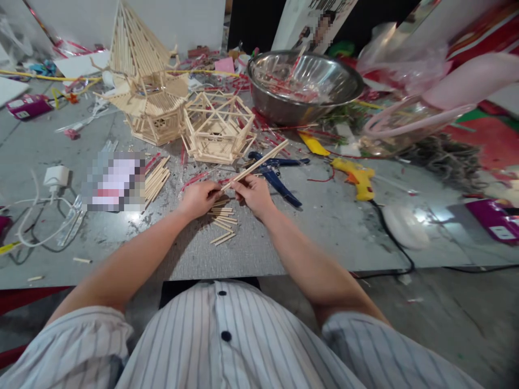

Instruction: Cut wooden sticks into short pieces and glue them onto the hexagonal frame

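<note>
Two or so long thin wooden sticks (265,158) slant up to the right between my hands. My left hand (201,198) pinches their lower end, and my right hand (254,194) grips them a little higher, fingers closed. Under and in front of my hands lies a loose pile of short cut sticks (224,219). Just beyond my right hand rests a pair of blue-handled pliers (279,181). An open stick frame (219,127) stands behind my hands, beside a stick-built pagoda model (150,97) with a pointed roof.
A steel bowl (304,89) with red and clear scraps stands at the back. To the right lie a yellow glue gun (359,175) with a black cord and a pink-handled clear container (405,127). On the left are another stick bundle (156,181), a blurred-out phone (115,181) and a white charger (55,177).
</note>
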`<state>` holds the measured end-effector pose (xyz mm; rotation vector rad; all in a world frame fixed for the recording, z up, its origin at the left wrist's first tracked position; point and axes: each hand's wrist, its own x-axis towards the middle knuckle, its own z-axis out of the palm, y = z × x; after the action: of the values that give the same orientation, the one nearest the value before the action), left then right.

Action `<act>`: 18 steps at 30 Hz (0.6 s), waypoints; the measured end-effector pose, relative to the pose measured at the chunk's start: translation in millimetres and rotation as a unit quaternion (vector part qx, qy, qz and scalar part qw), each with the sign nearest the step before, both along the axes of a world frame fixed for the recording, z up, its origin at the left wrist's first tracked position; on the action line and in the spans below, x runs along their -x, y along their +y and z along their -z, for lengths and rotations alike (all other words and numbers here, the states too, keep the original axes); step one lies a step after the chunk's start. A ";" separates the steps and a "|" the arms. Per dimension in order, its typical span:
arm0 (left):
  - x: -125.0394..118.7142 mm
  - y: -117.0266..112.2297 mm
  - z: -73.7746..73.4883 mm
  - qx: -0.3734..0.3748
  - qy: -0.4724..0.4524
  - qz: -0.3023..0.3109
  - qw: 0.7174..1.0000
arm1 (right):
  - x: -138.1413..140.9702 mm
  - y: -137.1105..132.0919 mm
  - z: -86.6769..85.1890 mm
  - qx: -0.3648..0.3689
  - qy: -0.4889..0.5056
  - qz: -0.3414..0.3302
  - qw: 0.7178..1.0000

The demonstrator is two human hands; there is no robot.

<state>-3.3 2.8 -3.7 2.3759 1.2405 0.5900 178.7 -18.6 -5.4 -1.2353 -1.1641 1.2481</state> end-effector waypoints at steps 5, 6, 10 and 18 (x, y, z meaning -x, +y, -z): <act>3.6 2.5 1.1 0.017 -0.013 0.015 1.000 | 0.7 0.3 -0.1 -0.009 -0.010 -0.010 1.000; 4.6 2.8 1.6 0.019 -0.016 0.017 1.000 | 0.7 0.2 -0.1 -0.011 -0.010 -0.008 1.000; 7.5 3.6 3.9 0.012 -0.019 0.035 0.999 | -0.3 0.0 0.5 -0.011 -0.017 0.002 1.000; 8.7 2.4 4.7 0.000 -0.030 0.049 0.998 | 1.8 -0.3 -0.2 -0.017 -0.018 -0.003 1.000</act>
<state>-12.0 5.2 -8.4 2.3859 1.0909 0.6248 176.9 -18.8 -5.1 -1.2336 -1.2108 1.2105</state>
